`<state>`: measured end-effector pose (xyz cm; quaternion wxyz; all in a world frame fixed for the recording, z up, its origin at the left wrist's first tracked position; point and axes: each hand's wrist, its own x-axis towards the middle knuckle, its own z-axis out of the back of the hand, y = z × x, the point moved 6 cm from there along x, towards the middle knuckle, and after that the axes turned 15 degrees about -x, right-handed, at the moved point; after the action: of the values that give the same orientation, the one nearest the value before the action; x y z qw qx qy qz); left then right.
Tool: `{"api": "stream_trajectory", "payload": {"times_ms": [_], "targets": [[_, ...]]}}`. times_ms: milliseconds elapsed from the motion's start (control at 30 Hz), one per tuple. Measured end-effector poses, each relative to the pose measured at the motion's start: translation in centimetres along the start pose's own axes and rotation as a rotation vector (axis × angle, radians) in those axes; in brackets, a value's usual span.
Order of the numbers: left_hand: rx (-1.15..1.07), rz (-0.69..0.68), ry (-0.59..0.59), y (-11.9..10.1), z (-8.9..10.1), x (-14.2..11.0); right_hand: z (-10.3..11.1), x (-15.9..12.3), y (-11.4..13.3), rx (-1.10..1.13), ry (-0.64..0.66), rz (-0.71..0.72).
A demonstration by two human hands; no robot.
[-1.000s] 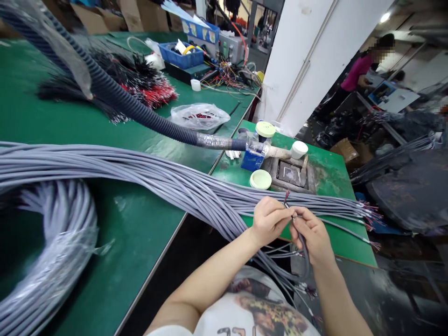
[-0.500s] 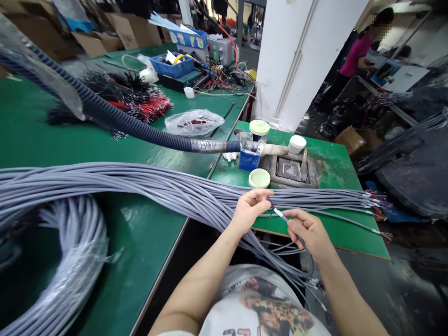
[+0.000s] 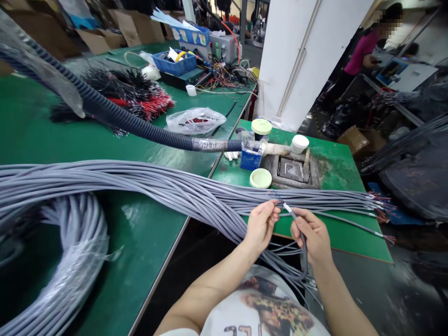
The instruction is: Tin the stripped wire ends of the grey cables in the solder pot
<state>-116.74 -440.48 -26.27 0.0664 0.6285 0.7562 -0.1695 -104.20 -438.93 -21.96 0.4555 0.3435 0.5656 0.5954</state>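
Observation:
Between the fingers of my right hand (image 3: 312, 233) is one grey cable (image 3: 304, 245), close to its end, where a white band (image 3: 287, 207) sits. Thin coloured wires (image 3: 279, 201) fan out past that band. My left hand (image 3: 262, 225) is closed in a pinch on some of these wires; how many is too small to tell. Just behind both hands lies a thick bundle of grey cables (image 3: 196, 186), its stripped wire ends (image 3: 381, 205) at the right. More grey cables hang below my hands.
A solder pot (image 3: 292, 170) sits on the small green table (image 3: 336, 163), beside a pale green dish (image 3: 261, 178), a white cup (image 3: 300, 143) and a black ribbed hose (image 3: 157, 137). A coiled cable bundle (image 3: 79, 261) lies left. A person (image 3: 364, 51) stands far right.
My left hand has drawn down and slightly right, its pinch shifting on the wires. Some thin wires now point up free of it. My right hand still holds the cable.

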Motion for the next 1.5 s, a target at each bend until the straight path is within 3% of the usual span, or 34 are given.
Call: {"api": "stream_trajectory", "payload": {"times_ms": [133, 433, 833, 1133, 1400, 1500], "targets": [[0.046, 0.042, 0.039, 0.6, -0.2, -0.3, -0.2, 0.1, -0.6, 0.132, 0.025, -0.033], [0.384, 0.065, 0.154, 1.0, -0.7, -0.2, -1.1, 0.0, -0.7, 0.229, 0.092, -0.109], [0.375, 0.051, 0.125, 0.6, -0.7, 0.1, -1.2, 0.0, -1.2, 0.228, 0.124, -0.156], [0.370, -0.165, 0.085, -2.9, -1.9, 1.0, -1.4, -0.3, -1.5, 0.175, 0.111, -0.170], [0.458, -0.339, 0.057, -3.2, -1.6, -0.1, -1.2, 0.1, -1.0, 0.190, 0.030, -0.138], [0.467, -0.344, 0.041, -2.8, -1.3, -0.4, -1.1, 0.2, -0.9, 0.192, 0.015, -0.127]]}}
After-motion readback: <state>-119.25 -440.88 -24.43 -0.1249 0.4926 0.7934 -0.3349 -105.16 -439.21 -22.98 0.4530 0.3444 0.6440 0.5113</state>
